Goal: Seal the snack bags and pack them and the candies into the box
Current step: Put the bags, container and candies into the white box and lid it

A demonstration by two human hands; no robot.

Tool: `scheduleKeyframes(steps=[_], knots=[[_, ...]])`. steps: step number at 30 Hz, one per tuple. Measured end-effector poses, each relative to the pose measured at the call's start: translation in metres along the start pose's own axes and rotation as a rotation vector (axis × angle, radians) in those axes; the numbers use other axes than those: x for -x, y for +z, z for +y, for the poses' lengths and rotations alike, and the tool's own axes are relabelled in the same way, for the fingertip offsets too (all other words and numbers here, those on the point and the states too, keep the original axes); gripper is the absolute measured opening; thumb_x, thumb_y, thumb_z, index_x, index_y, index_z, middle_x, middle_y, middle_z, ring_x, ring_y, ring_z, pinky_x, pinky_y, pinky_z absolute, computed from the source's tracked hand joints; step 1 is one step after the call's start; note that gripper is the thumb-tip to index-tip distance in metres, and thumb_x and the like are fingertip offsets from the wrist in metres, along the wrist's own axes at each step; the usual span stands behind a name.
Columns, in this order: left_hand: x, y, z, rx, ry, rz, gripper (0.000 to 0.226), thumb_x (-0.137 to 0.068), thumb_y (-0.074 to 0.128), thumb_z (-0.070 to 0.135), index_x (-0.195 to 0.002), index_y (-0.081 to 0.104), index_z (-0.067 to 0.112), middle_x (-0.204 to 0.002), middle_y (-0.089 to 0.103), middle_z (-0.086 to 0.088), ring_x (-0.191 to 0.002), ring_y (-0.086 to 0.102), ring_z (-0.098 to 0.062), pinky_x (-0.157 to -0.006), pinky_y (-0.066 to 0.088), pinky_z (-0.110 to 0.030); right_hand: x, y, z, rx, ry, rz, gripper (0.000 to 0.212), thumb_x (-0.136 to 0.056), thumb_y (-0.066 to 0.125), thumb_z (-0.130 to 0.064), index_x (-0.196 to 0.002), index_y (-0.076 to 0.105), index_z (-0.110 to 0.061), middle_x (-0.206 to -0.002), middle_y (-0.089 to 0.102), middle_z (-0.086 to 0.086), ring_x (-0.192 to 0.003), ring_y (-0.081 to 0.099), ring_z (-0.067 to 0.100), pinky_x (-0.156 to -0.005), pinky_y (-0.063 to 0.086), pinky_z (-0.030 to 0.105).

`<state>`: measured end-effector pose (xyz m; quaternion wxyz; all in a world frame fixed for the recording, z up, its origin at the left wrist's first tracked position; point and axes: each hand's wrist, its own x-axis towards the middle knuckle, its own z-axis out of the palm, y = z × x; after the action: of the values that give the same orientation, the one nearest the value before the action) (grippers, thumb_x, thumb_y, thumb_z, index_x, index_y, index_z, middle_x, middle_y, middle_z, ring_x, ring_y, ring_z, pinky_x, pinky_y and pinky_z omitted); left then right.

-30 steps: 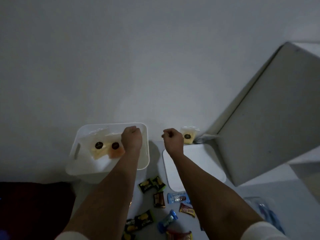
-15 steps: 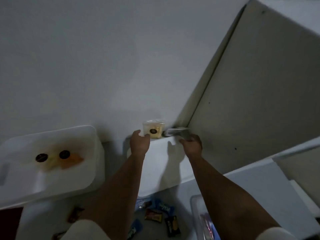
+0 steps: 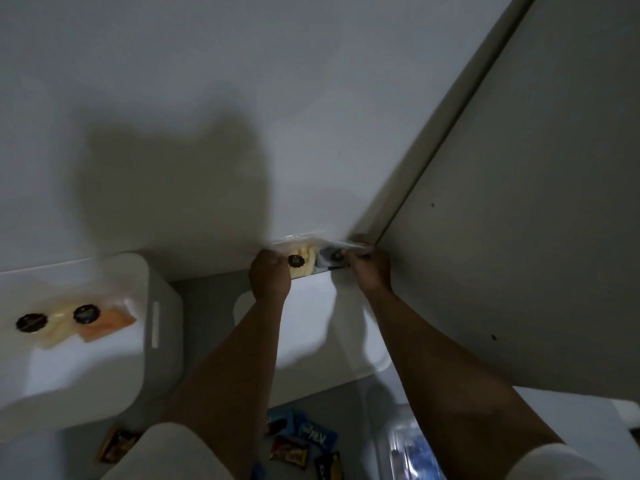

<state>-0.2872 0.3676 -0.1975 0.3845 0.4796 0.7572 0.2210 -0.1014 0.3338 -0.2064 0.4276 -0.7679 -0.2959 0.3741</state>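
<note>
Against the wall, behind the white lid (image 3: 311, 337), stand two clear snack bags with dark round stickers. My left hand (image 3: 270, 280) grips the left bag, which holds pale yellow snacks (image 3: 302, 262). My right hand (image 3: 369, 268) grips the clear bag (image 3: 334, 259) beside it. The white box (image 3: 104, 368) sits at the left. Inside it lie a pale yellow snack bag (image 3: 52, 329) and an orange snack bag (image 3: 104, 322). Wrapped candies (image 3: 301, 445) are scattered on the table near my elbows.
A large white panel (image 3: 519, 237) leans up at the right, meeting the wall just beside my right hand. A clear plastic container (image 3: 412, 452) with something blue inside lies at the bottom right. Another candy (image 3: 117, 445) lies at the bottom left, below the box.
My left hand left the box and both hands reached to the two bags by the wall and closed on them. The view has swung right, so the box now sits far left.
</note>
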Motion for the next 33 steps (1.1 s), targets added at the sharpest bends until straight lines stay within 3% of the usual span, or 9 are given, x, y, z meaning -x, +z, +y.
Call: scheduleKeyframes(steps=[2,5,9,13,17,20,26,29,33], knots=[[0.008,-0.01,0.003,0.024,0.05,0.009,0.02,-0.097,0.053,0.016,-0.1,0.07,0.007,-0.107,0.07,-0.012,-0.099,0.064,-0.031,-0.076,0.04,-0.027,0.008,-0.004,-0.011,-0.002,-0.058,-0.005,0.02,-0.084,0.076,-0.014,-0.103,0.079,-0.015,-0.099,0.076,-0.002,-0.1,0.071,0.013,-0.089,0.055,0.027],[0.026,-0.034,0.006,0.129,0.139,0.051,0.01,-0.098,0.056,0.016,-0.092,0.062,0.011,-0.099,0.068,-0.009,-0.09,0.062,-0.026,-0.074,0.039,-0.026,0.027,-0.007,-0.028,-0.001,-0.144,0.003,0.021,-0.089,0.071,-0.01,-0.11,0.077,-0.009,-0.105,0.075,0.003,-0.102,0.069,0.015,-0.092,0.054,0.028],[0.053,-0.088,0.015,0.145,0.205,0.082,0.012,-0.102,0.049,0.02,-0.101,0.057,0.011,-0.097,0.061,-0.001,-0.086,0.054,-0.021,-0.075,0.037,-0.028,0.062,-0.006,-0.06,-0.015,-0.219,0.004,0.009,-0.09,0.07,-0.011,-0.096,0.076,-0.006,-0.09,0.075,0.009,-0.088,0.071,0.022,-0.089,0.059,0.044],[0.074,-0.148,0.01,0.193,0.241,0.135,0.007,-0.1,0.049,0.016,-0.096,0.055,0.017,-0.097,0.064,-0.002,-0.09,0.06,-0.026,-0.079,0.048,-0.034,0.11,0.009,-0.099,-0.047,-0.271,-0.035,0.015,-0.089,0.068,-0.01,-0.084,0.073,-0.023,-0.087,0.073,0.002,-0.089,0.071,0.026,-0.087,0.059,0.046],[0.094,-0.213,-0.011,0.199,0.222,0.207,0.012,-0.1,0.043,0.013,-0.095,0.053,0.018,-0.094,0.063,-0.003,-0.087,0.059,-0.026,-0.073,0.041,-0.032,0.169,0.035,-0.134,-0.086,-0.303,-0.106,0.019,-0.09,0.066,-0.009,-0.082,0.072,-0.025,-0.086,0.071,-0.004,-0.091,0.068,0.021,-0.088,0.056,0.041],[0.103,-0.262,-0.035,0.204,0.2,0.265,0.013,-0.1,0.042,0.012,-0.1,0.054,0.015,-0.092,0.062,-0.003,-0.084,0.058,-0.025,-0.071,0.04,-0.033,0.209,0.063,-0.153,-0.115,-0.31,-0.168,0.011,-0.092,0.064,-0.01,-0.091,0.074,-0.014,-0.087,0.069,-0.003,-0.086,0.065,0.018,-0.073,0.054,0.035],[0.105,-0.344,-0.089,0.254,0.14,0.361,0.014,-0.1,0.043,0.01,-0.1,0.055,0.016,-0.089,0.058,0.001,-0.085,0.056,-0.024,-0.072,0.04,-0.032,0.275,0.131,-0.177,-0.103,-0.333,-0.282,0.013,-0.094,0.061,-0.009,-0.101,0.072,-0.004,-0.088,0.067,0.003,-0.071,0.062,0.017,-0.047,0.047,0.027],[0.099,-0.373,-0.119,0.306,0.083,0.388,0.017,-0.096,0.044,0.005,-0.101,0.057,0.015,-0.092,0.058,0.002,-0.089,0.057,-0.024,-0.075,0.043,-0.033,0.295,0.169,-0.181,-0.061,-0.325,-0.334,0.008,-0.089,0.065,-0.014,-0.089,0.074,-0.014,-0.086,0.069,0.002,-0.075,0.063,0.021,-0.058,0.05,0.03],[0.083,-0.394,-0.155,0.321,0.026,0.394,0.019,-0.094,0.046,0.005,-0.103,0.06,0.012,-0.099,0.061,-0.002,-0.093,0.058,-0.026,-0.078,0.042,-0.032,0.299,0.217,-0.174,0.05,-0.277,-0.347,0.018,-0.078,0.066,-0.017,-0.067,0.076,-0.025,-0.077,0.073,-0.002,-0.084,0.07,0.027,-0.077,0.057,0.044]])
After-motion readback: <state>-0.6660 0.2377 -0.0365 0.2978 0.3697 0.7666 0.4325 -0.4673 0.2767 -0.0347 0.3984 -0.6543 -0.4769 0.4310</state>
